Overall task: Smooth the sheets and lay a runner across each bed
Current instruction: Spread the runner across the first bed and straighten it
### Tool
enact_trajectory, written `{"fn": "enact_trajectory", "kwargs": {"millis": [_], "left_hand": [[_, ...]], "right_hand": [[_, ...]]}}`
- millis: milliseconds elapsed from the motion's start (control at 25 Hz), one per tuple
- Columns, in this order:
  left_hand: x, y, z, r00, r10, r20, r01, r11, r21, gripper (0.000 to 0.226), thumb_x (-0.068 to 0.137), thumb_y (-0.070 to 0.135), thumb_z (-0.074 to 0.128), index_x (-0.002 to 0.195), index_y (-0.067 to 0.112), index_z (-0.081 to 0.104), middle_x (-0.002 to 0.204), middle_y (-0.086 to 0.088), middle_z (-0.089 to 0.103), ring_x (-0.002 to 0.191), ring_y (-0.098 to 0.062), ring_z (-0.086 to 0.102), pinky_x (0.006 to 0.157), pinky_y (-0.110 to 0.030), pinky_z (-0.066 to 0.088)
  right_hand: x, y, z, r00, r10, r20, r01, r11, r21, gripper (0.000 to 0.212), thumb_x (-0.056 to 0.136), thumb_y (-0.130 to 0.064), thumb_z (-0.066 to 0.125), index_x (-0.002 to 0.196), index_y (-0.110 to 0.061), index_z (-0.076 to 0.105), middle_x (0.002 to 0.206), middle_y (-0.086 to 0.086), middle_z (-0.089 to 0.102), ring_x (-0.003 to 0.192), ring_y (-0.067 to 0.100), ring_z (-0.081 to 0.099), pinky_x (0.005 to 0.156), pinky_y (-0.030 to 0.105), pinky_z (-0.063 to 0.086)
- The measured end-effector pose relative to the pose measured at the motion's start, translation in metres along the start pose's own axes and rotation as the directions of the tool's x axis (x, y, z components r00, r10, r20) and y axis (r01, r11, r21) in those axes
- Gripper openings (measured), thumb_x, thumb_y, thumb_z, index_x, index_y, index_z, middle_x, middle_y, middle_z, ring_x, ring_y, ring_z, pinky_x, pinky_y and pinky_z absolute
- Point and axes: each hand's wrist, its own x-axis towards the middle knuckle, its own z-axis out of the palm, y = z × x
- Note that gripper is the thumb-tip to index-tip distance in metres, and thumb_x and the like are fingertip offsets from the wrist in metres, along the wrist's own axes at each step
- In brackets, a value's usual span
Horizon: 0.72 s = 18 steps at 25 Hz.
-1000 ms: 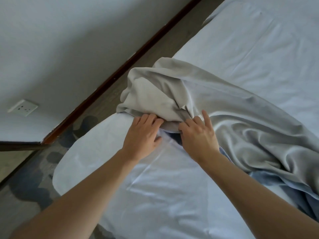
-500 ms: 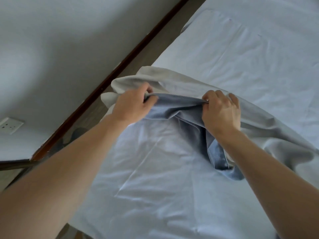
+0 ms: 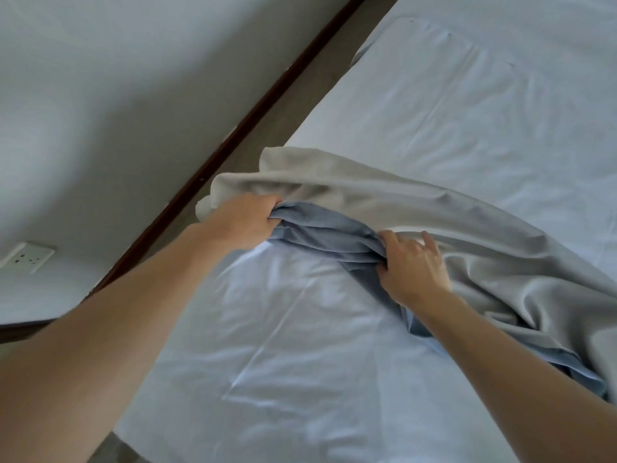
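Observation:
A grey runner (image 3: 384,198) with a blue underside lies bunched across the white sheet (image 3: 467,105) of the bed. My left hand (image 3: 240,222) grips the runner's folded edge at the bed's left side, where grey cloth hangs over the mattress edge. About a forearm's width to the right, my right hand (image 3: 412,265) pinches the blue folds with thumb and curled fingers. The runner trails off to the lower right in loose folds. The sheet in front of my hands shows creases.
A white wall (image 3: 117,95) with a dark wooden skirting board (image 3: 233,138) runs along the bed's left side, with a narrow strip of floor (image 3: 300,95) between. A wall socket (image 3: 28,257) sits low on the wall at the left.
My hands went from resting together on the bunched runner to gripping its edge and spreading apart. The right hand has since dropped lower and nearer to me; the blue underside now shows.

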Motion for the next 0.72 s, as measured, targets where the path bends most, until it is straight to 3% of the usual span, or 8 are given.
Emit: {"fn": "enact_trajectory", "kwargs": {"millis": [80,200,320,400,480,600,720], "left_hand": [[-0.006,-0.002,-0.002,0.996,-0.018,0.09,0.009,0.994,0.108,0.028,0.098,0.027,0.05,0.073,0.016,0.05,0.067,-0.002,0.059,0.059,-0.019,0.054,0.053,-0.033,0.041],[-0.034,0.004,0.008,0.947,-0.106,0.303,0.045,0.978,0.201,0.037,0.098,0.038,0.045,0.065,0.023,0.053,0.064,0.004,0.059,0.061,-0.012,0.055,0.059,-0.031,0.042],[-0.066,0.006,0.004,0.833,-0.185,0.522,0.114,0.98,0.165,0.032,0.09,0.043,0.047,0.07,0.024,0.062,0.07,0.003,0.065,0.072,-0.016,0.062,0.066,-0.031,0.044],[-0.073,0.01,-0.013,0.8,-0.167,0.576,0.146,0.986,0.084,0.03,0.086,0.047,0.049,0.075,0.025,0.066,0.071,0.004,0.068,0.073,-0.016,0.064,0.067,-0.03,0.046],[-0.064,0.015,-0.033,0.86,-0.107,0.499,0.088,0.994,0.062,0.027,0.089,0.046,0.053,0.078,0.024,0.066,0.069,0.006,0.067,0.068,-0.013,0.062,0.061,-0.027,0.042],[-0.027,0.023,-0.062,0.976,-0.007,0.22,-0.019,0.993,0.114,0.022,0.093,0.04,0.054,0.076,0.027,0.061,0.071,0.007,0.065,0.067,-0.014,0.061,0.059,-0.029,0.046],[0.013,0.031,-0.071,0.999,0.036,0.026,-0.041,0.976,0.216,0.03,0.094,0.039,0.051,0.067,0.028,0.05,0.069,0.007,0.058,0.063,-0.015,0.057,0.06,-0.034,0.048]], "right_hand": [[-0.006,0.009,0.001,0.999,-0.026,-0.046,0.026,1.0,-0.007,0.02,0.09,-0.024,0.053,0.11,-0.023,0.058,0.091,-0.002,0.07,0.089,0.025,0.067,0.118,0.044,0.024],[-0.029,0.001,0.006,0.995,-0.081,-0.057,0.08,0.997,-0.007,0.014,0.088,-0.024,0.056,0.1,-0.02,0.063,0.087,-0.001,0.068,0.085,0.026,0.066,0.118,0.046,0.025],[-0.058,-0.012,0.008,0.982,-0.141,-0.127,0.142,0.99,0.004,0.012,0.08,-0.023,0.072,0.084,-0.016,0.063,0.071,0.002,0.064,0.07,0.029,0.064,0.113,0.052,0.035],[-0.07,-0.01,0.002,0.96,-0.138,-0.244,0.149,0.988,0.028,0.019,0.07,-0.015,0.079,0.073,-0.013,0.06,0.061,0.003,0.058,0.058,0.031,0.059,0.104,0.054,0.044],[-0.072,-0.002,-0.009,0.935,-0.093,-0.343,0.115,0.993,0.042,0.019,0.069,-0.011,0.075,0.069,-0.012,0.057,0.059,0.004,0.056,0.056,0.032,0.058,0.101,0.053,0.046],[-0.053,0.017,-0.028,0.911,-0.021,-0.413,0.038,0.999,0.033,0.008,0.073,-0.005,0.069,0.078,-0.009,0.064,0.07,0.01,0.063,0.065,0.036,0.063,0.101,0.055,0.044],[-0.018,0.037,-0.046,0.9,0.039,-0.434,-0.048,0.999,-0.009,0.016,0.077,0.0,0.058,0.088,-0.008,0.066,0.079,0.012,0.065,0.075,0.037,0.063,0.105,0.055,0.038]]}}
